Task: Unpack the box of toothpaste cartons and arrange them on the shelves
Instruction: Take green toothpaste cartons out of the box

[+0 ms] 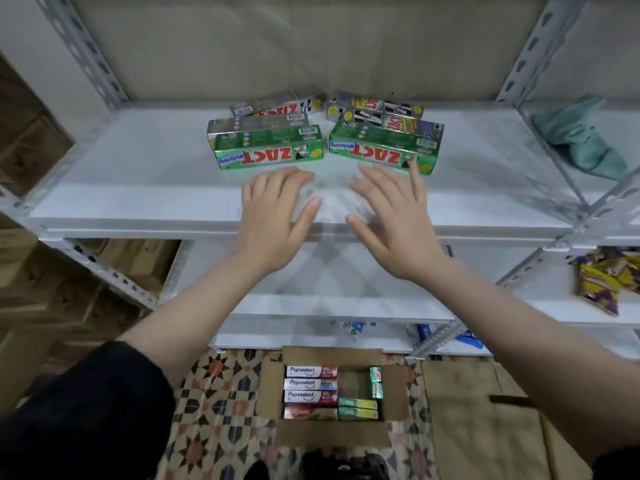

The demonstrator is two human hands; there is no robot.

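Two groups of Zact toothpaste cartons lie on the white shelf [138,188]. The left group has a green carton [268,152] in front with silver ones behind. The right group has a green carton [382,150] in front of silver ones [377,110]. My left hand [277,216] hovers, fingers spread, just in front of the left green carton and holds nothing. My right hand [391,220] is spread too, one fingertip touching the right green carton's front. On the floor below, an open cardboard box [273,393] holds Pepsodent cartons [311,383] and a few green cartons [358,408].
A teal cloth [578,136] lies on the neighbouring shelf at right, and colourful snack packets [602,278] one level lower. Brown cardboard boxes [138,261] stand behind the rack at left. Metal uprights [86,53] frame the shelf. The floor has patterned tiles.
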